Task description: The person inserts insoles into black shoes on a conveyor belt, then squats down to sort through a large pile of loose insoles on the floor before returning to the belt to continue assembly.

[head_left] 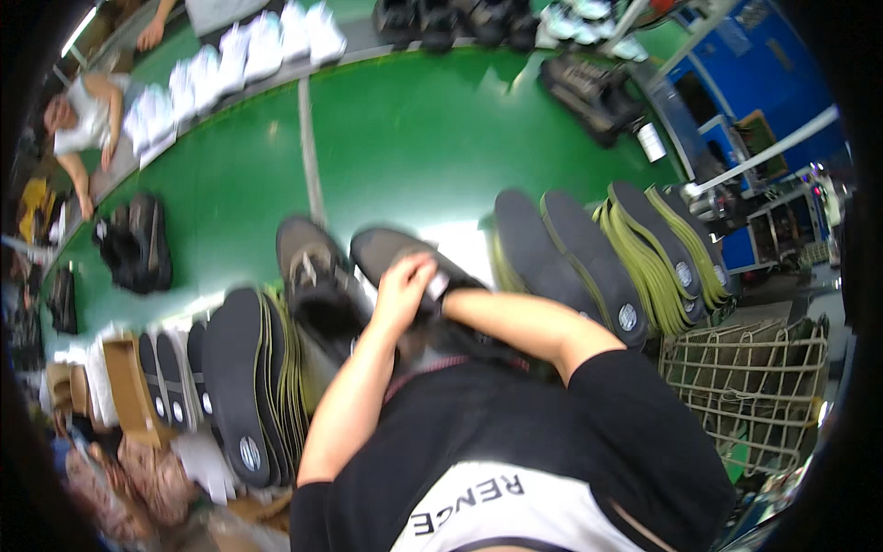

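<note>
A brown and black shoe [382,250] lies in front of me, toe pointing away. My left hand [403,287] is on its upper near the tongue, with the fingers curled and gripping there. My right hand [451,299] reaches to the opening of the same shoe; its fingers are mostly hidden in the dark collar. A small white patch [437,283] shows between the two hands. The matching shoe [313,267] sits just to the left, with its laces visible and neither hand on it.
Stacks of grey and green insoles stand at left [244,386] and right [561,248]. A wire basket [745,391] is at the lower right. Dark shoes [138,241] and white shoes [235,55] stand on the green bench [405,120]. Another person [90,115] is at far left.
</note>
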A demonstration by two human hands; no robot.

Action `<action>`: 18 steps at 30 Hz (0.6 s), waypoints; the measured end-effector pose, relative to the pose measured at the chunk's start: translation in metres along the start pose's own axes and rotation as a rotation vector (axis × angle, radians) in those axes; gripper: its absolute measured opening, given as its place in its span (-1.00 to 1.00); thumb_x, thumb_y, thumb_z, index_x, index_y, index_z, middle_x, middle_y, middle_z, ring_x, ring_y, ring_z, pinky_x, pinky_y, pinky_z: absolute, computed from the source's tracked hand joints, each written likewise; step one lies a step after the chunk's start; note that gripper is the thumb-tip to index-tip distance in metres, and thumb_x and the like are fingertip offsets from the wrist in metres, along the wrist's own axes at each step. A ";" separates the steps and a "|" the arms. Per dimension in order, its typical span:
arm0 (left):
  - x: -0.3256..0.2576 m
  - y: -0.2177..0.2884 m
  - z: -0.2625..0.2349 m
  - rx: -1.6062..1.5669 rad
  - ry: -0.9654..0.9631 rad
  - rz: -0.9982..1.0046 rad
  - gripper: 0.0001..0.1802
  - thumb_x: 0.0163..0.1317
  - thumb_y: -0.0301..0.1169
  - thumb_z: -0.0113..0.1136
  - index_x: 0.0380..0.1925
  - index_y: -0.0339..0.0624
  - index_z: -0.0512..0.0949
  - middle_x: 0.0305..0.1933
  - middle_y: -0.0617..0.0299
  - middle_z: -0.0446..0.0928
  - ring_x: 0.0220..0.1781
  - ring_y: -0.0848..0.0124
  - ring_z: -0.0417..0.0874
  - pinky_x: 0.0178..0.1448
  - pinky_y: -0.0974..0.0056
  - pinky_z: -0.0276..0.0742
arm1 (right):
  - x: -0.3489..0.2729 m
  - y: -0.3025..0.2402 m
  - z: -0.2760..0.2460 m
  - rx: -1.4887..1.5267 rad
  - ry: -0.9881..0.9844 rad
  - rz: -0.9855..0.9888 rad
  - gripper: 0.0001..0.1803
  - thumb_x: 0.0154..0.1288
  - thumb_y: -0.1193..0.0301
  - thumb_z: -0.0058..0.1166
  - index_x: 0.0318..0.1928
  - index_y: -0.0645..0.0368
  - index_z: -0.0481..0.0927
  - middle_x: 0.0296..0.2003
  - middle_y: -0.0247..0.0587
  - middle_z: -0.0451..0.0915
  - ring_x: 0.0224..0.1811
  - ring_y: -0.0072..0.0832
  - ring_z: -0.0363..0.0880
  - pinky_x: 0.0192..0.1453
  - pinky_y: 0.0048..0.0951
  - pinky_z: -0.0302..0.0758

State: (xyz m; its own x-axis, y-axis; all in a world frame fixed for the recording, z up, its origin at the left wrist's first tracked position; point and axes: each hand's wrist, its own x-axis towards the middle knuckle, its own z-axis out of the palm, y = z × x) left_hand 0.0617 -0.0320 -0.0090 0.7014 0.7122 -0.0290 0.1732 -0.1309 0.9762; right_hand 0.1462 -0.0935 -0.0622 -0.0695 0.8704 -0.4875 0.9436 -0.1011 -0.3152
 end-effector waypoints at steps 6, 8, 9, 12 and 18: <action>-0.004 0.000 0.003 -0.116 0.017 -0.073 -0.71 0.06 -0.35 0.11 -0.23 -0.27 0.49 -0.26 0.13 0.54 -0.17 0.43 0.51 -0.07 0.39 0.36 | -0.052 0.009 -0.049 0.455 -0.114 0.042 -0.67 0.01 0.41 -0.19 -0.22 0.29 0.49 -0.31 0.09 0.52 -0.23 -0.13 0.49 -0.11 -0.29 0.38; -0.007 0.004 0.004 -0.100 0.041 -0.058 -0.71 0.07 -0.34 0.11 -0.23 -0.27 0.49 -0.26 0.12 0.54 -0.17 0.42 0.51 -0.07 0.39 0.36 | -0.071 0.014 -0.065 0.595 -0.237 -0.061 -0.67 0.00 0.38 -0.18 -0.23 0.28 0.48 -0.31 0.08 0.52 -0.22 -0.14 0.49 -0.10 -0.28 0.38; -0.009 0.013 0.004 -0.060 0.043 -0.044 -0.71 0.07 -0.34 0.11 -0.23 -0.28 0.49 -0.25 0.12 0.53 -0.16 0.42 0.51 -0.06 0.39 0.36 | -0.081 0.015 -0.059 0.569 -0.212 -0.080 -0.65 -0.01 0.35 -0.17 -0.23 0.29 0.47 -0.31 0.08 0.52 -0.22 -0.13 0.49 -0.10 -0.28 0.38; -0.017 0.031 0.002 0.046 0.065 -0.001 -0.66 0.02 -0.32 0.12 -0.21 -0.26 0.45 -0.19 0.05 0.46 -0.12 0.25 0.48 -0.02 0.31 0.35 | -0.112 0.003 -0.081 0.299 -0.405 -0.093 -0.57 -0.06 0.26 -0.08 -0.22 0.34 0.45 -0.30 0.09 0.52 -0.21 -0.14 0.49 -0.09 -0.28 0.37; -0.067 0.066 -0.032 0.280 0.330 0.160 -0.76 0.01 -0.37 0.12 -0.33 -0.28 0.46 -0.40 0.05 0.47 -0.36 0.19 0.52 -0.22 0.20 0.42 | -0.109 -0.003 -0.063 0.218 -0.281 -0.011 -0.60 -0.04 0.28 -0.04 -0.22 0.32 0.37 -0.32 0.11 0.51 -0.22 -0.09 0.48 -0.15 -0.22 0.39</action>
State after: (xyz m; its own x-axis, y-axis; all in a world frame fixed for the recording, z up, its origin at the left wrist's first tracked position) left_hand 0.0045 -0.0661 0.0645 0.4850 0.8433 0.2317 0.2927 -0.4062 0.8657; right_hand 0.1715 -0.1573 0.0429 -0.1947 0.7084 -0.6785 0.8533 -0.2188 -0.4732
